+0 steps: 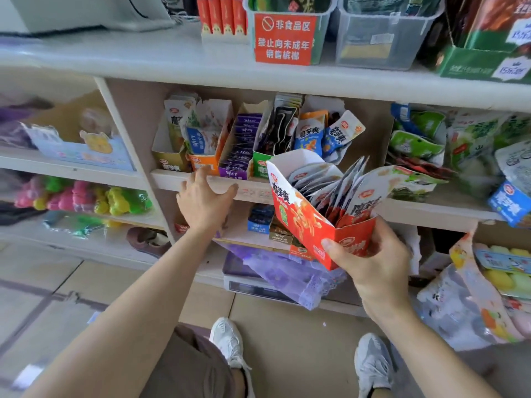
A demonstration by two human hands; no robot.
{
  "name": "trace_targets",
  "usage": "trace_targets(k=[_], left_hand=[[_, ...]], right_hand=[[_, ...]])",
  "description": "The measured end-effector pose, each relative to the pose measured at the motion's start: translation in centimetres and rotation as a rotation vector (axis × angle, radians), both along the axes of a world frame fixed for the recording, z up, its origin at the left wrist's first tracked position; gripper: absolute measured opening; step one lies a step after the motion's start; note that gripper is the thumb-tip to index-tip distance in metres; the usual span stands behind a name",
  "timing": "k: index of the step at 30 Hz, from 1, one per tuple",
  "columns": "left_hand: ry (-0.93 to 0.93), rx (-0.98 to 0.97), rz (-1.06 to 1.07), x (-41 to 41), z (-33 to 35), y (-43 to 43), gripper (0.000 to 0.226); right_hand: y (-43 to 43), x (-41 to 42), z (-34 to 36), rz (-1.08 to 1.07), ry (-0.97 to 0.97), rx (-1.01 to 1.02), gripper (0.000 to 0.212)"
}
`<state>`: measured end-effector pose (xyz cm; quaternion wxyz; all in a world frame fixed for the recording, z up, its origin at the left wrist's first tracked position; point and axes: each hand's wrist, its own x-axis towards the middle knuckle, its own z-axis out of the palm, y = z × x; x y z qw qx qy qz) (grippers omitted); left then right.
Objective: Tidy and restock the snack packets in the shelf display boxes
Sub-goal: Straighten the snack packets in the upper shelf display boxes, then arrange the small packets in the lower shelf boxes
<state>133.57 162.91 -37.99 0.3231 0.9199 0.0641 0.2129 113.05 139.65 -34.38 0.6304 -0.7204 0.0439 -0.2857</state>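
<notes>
My right hand [370, 259] grips a red and white display box [298, 214] by its lower corner, off the shelf and tilted. Several white and red snack packets [336, 191] stand in it. My left hand [202, 199] reaches to the middle shelf edge [253, 191], fingers spread and relaxed, near the orange display box [202, 160]. Beside that box stand a yellow box [169, 156], a purple box [237, 147] full of packets and a green box [263, 165]. Blue packets [324, 133] lean loosely to the right of these.
Green and blue snack bags [459, 147] are piled on the right of the shelf. Clear bins with a red sign [284, 38] sit on the top shelf. A purple bag [290, 277] hangs below. Colourful toys [86, 196] fill the left shelves.
</notes>
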Motion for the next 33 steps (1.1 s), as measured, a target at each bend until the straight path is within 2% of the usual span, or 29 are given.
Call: trace_targets(k=[3,5,8,11,15,20,33], left_hand=[[0.029,0.121,0.059,1.1,0.4,-1.6,0.095],[0.043,0.154,0.077,1.9,0.9,-2.6,0.099],[0.087,0.096,0.094,3.6,1.1,-3.3,0.092],[0.090,-0.050,0.077,4.5,1.2,-3.8,0.085],[-0.024,-0.175,0.055,4.8,1.7,-4.0,0.079],[-0.142,-0.290,0.064,3.8,2.7,-3.4,0.077],[-0.342,-0.388,0.077,-6.9,4.3,1.9,0.072]], right_hand=[[0.5,1.6,0.6,0.011,-0.021,0.065,0.049],[0.6,2.5,1.1,0.030,-0.037,0.108,0.053],[0.7,3.9,1.8,0.036,-0.054,0.105,0.057],[0.5,5.2,2.1,0.041,-0.054,0.087,0.062],[0.5,6.1,2.1,0.071,-0.046,0.094,0.066],[0.5,6.2,1.9,0.087,-0.034,0.137,0.053],[2.9,6.6,2.3,0.120,0.007,0.191,0.051]])
